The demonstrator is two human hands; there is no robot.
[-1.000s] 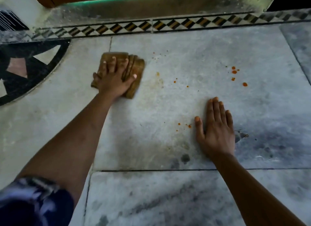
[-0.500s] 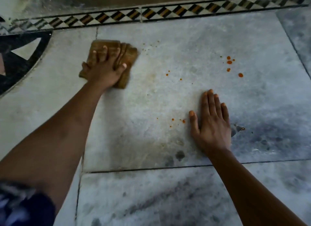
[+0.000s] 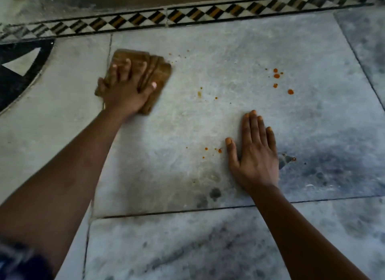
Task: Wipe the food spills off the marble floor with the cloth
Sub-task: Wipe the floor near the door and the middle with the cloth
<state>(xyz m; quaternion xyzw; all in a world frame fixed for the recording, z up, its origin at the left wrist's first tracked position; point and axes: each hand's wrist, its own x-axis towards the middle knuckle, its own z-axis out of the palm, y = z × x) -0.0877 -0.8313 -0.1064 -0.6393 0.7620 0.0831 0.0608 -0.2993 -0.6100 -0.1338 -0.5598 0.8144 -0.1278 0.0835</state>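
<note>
A folded brown cloth (image 3: 160, 73) lies on the grey marble floor (image 3: 208, 123) at the upper left of the big slab. My left hand (image 3: 127, 90) presses flat on top of it with fingers spread. My right hand (image 3: 254, 152) rests palm down on the floor, fingers straight, holding nothing. Orange-red spill drops (image 3: 276, 76) sit at the upper right. A few small spots (image 3: 219, 150) lie just left of my right thumb, and faint specks (image 3: 200, 94) lie between the cloth and the drops.
A black, white and tan checkered border strip (image 3: 187, 14) runs along the far edge, with a raised step behind it. A black inlay pattern (image 3: 18, 71) fills the far left. Dark seams (image 3: 177, 212) divide the slabs. A small wet mark (image 3: 286, 159) sits right of my right hand.
My left hand has slid the cloth a little toward the right, closer to the specks. My right hand stays planted on the floor. The view has shifted slightly.
</note>
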